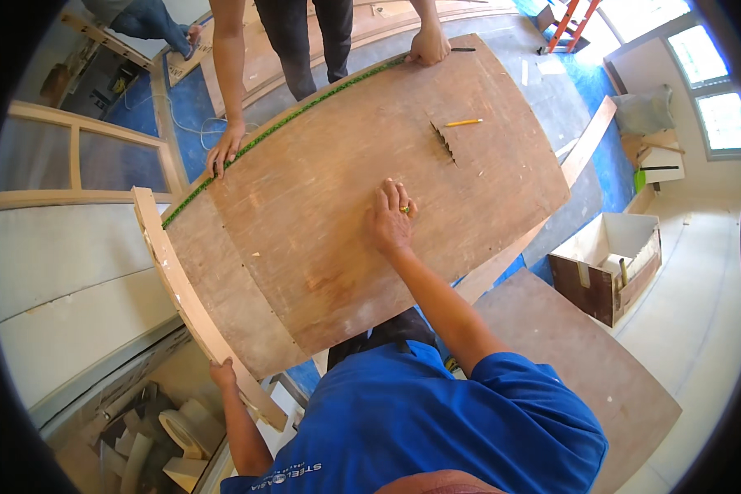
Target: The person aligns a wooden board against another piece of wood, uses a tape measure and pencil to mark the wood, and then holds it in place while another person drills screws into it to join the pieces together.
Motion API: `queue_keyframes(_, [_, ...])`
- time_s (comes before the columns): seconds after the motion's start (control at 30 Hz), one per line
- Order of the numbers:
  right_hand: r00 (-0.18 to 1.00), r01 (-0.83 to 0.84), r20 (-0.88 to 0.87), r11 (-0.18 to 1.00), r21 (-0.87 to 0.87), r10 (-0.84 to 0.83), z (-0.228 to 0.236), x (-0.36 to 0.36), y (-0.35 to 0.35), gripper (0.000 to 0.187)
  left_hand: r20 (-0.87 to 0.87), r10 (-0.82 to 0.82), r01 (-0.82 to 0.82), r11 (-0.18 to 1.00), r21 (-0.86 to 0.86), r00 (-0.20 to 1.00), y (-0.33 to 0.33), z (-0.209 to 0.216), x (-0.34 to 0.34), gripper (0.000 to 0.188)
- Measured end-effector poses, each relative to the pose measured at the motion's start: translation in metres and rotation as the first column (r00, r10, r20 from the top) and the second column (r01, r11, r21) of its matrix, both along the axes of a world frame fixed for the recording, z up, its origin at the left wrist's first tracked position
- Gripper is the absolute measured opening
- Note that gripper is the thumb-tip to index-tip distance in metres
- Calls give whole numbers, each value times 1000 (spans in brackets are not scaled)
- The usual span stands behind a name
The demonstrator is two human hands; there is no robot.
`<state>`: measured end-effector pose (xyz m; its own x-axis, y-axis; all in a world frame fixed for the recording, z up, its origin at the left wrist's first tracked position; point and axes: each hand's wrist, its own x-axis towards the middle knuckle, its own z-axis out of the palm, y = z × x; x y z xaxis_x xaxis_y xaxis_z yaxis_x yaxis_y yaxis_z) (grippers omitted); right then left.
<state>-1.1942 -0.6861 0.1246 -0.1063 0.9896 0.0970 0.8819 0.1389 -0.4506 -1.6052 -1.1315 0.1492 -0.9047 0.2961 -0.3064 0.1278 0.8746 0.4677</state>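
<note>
A broad brown plywood sheet (321, 189) lies before me. My right hand (393, 216), with a ring on one finger, rests on its face near the middle, fingers stretched out. My left hand (223, 375) grips the near end of a long wooden plank (191, 288) that runs along the sheet's left edge. Across from me, another person's hands (226, 150) press a thin green-and-black strip (305, 109) along the far edge. Beyond my right hand lie a yellow pencil (463, 123) and a dark, saw-toothed shape (443, 142); I cannot tell what that shape is.
Another brown board (576, 370) is at my right, below a wooden box (609, 276). Offcuts (156, 436) fill a bin at lower left. A framed panel (74, 156) stands at left. An orange ladder (570, 29) and another person's legs (152, 25) are farther back.
</note>
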Motion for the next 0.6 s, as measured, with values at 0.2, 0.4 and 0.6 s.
queue_keyframes(0.2, [1000, -7, 6, 1000, -14, 8, 0, 2, 3, 48, 121, 90, -96, 994, 45, 989, 13, 10, 2, 37])
queue_keyframes(0.4, [1000, -8, -3, 1000, -19, 8, 9, 4, 1, 46, -19, 125, -125, 992, -10, 992, -4, -2, -19, 44])
queue_keyframes(0.6, [997, -60, 40, 998, 1, 60, 3, -1, 2, 50, 72, 191, -193, 981, 23, 979, -4, -9, -1, 40])
